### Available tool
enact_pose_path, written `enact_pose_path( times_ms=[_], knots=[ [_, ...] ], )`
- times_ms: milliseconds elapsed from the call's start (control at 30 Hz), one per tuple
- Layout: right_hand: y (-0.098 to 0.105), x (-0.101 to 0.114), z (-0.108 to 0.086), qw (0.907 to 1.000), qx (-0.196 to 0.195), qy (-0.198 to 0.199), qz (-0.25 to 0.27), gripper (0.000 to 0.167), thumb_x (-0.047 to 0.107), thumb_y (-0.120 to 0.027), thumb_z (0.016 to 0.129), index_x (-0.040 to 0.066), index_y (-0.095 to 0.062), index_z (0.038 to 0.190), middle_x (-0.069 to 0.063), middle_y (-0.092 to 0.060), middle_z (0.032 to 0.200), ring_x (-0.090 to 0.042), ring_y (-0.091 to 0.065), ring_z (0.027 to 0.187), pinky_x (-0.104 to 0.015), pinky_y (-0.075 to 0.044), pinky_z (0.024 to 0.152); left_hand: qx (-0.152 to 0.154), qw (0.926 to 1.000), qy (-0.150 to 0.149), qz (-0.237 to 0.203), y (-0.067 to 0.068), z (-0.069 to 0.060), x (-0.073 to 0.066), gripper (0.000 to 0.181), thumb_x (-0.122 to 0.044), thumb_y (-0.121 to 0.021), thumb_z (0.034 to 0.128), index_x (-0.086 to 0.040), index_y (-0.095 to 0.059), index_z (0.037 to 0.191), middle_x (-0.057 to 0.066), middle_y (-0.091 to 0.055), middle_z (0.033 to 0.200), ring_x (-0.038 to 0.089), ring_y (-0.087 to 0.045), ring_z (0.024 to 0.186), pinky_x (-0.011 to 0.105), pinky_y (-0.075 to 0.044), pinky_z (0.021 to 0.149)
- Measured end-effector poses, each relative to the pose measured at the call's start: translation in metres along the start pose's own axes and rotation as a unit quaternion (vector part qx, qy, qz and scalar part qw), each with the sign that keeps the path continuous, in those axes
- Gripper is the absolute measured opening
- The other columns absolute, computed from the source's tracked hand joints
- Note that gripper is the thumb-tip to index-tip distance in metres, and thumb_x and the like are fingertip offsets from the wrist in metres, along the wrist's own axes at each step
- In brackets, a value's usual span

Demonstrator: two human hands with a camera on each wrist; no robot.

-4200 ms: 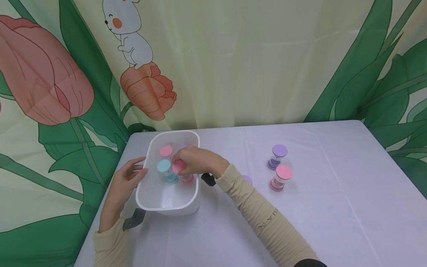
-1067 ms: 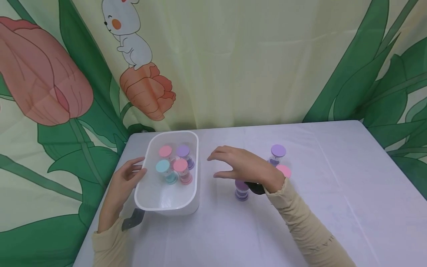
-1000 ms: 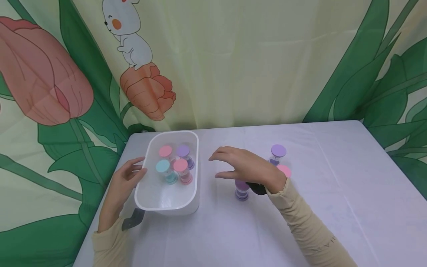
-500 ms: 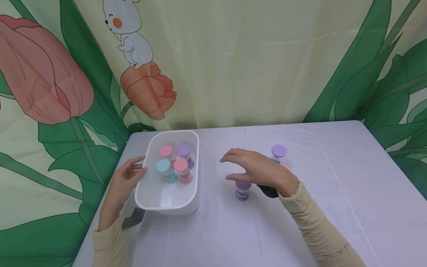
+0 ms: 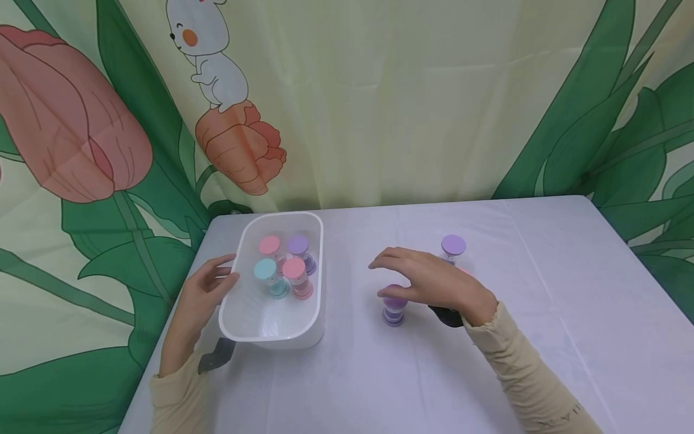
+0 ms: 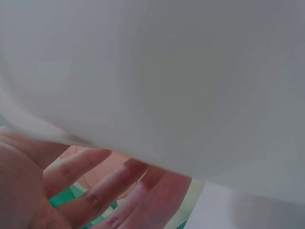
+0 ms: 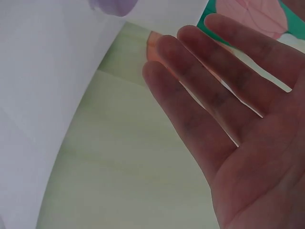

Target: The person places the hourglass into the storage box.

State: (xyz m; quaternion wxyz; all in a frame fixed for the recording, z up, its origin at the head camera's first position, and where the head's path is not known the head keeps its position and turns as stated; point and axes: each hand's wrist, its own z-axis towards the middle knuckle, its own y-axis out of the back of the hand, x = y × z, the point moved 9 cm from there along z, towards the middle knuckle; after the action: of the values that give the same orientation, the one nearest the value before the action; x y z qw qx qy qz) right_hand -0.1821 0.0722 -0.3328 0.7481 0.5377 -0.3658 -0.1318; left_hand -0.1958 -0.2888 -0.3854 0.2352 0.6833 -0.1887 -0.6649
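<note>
My left hand (image 5: 202,290) rests its fingertips against the left rim of a white plastic bin (image 5: 265,339); the left wrist view shows loosely extended fingers (image 6: 102,193) beside the bin's wall (image 6: 167,90). In the bin stand small sand timers: a teal one (image 5: 265,269), a pink one (image 5: 295,269), another pink one (image 5: 269,245) and a purple one (image 5: 298,245). My right hand (image 5: 436,280), holding nothing, hovers over the table with its fingers extended. Its thumb overlaps the top of a purple sand timer (image 5: 393,314); whether they touch I cannot tell.
Behind my right hand stands another purple sand timer (image 5: 453,245), partly covered. A pink sand timer (image 5: 465,270) shows only a sliver there. A white cloth covers the table (image 5: 347,386), and a printed curtain (image 5: 406,108) hangs along its back edge.
My right hand has left the pink sand timer standing in the bin and moved right, out over the purple one on the table. The left hand stays at the rim.
</note>
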Motion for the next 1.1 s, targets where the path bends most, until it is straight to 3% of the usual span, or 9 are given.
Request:
enact_pose_path(
  times_ms=[233, 467, 700, 1100],
  knots=[
    [-0.002, -0.004, -0.006, 1.0, -0.002, -0.003, -0.003, 0.04, 0.033, -0.072, 0.092, 0.013, -0.065, 0.126, 0.005, -0.063, 0.124, -0.013, -0.06, 0.117, -0.035, -0.05, 0.1, 0.001, 1.0, 0.0, -0.008, 0.0, 0.0, -0.001, 0.057, -0.042, -0.062, 0.0967, -0.016, -0.048, 0.146, 0.015, -0.059, 0.132, -0.004, -0.063, 0.096, 0.023, -0.056, 0.08],
    [-0.008, -0.009, -0.011, 1.0, 0.006, -0.007, 0.0, 0.043, 0.033, -0.074, 0.09, 0.013, -0.064, 0.127, 0.003, -0.063, 0.124, -0.014, -0.06, 0.118, -0.035, -0.05, 0.099, -0.001, 1.0, 0.002, -0.002, 0.001, 0.0, -0.001, 0.057, -0.043, -0.062, 0.0966, -0.016, -0.048, 0.146, 0.015, -0.06, 0.131, 0.011, -0.066, 0.104, 0.026, -0.057, 0.081],
    [-0.015, -0.015, -0.015, 0.9999, 0.009, -0.008, 0.003, 0.047, 0.035, -0.076, 0.087, 0.013, -0.064, 0.127, 0.004, -0.062, 0.125, -0.014, -0.06, 0.118, -0.035, -0.05, 0.099, 0.0, 1.0, 0.003, -0.003, 0.0, -0.001, -0.001, 0.057, -0.043, -0.062, 0.0964, -0.017, -0.049, 0.146, 0.014, -0.06, 0.131, 0.01, -0.066, 0.103, 0.026, -0.056, 0.081],
    [-0.02, -0.015, -0.017, 0.9996, 0.018, -0.008, 0.02, 0.044, 0.034, -0.077, 0.086, 0.013, -0.066, 0.123, 0.006, -0.064, 0.121, -0.013, -0.063, 0.113, -0.035, -0.051, 0.096, 0.005, 0.9999, 0.008, -0.005, -0.001, 0.0, -0.001, 0.059, -0.044, -0.061, 0.0967, -0.017, -0.047, 0.147, 0.015, -0.058, 0.134, 0.029, -0.064, 0.113, 0.04, -0.057, 0.087]
  ],
)
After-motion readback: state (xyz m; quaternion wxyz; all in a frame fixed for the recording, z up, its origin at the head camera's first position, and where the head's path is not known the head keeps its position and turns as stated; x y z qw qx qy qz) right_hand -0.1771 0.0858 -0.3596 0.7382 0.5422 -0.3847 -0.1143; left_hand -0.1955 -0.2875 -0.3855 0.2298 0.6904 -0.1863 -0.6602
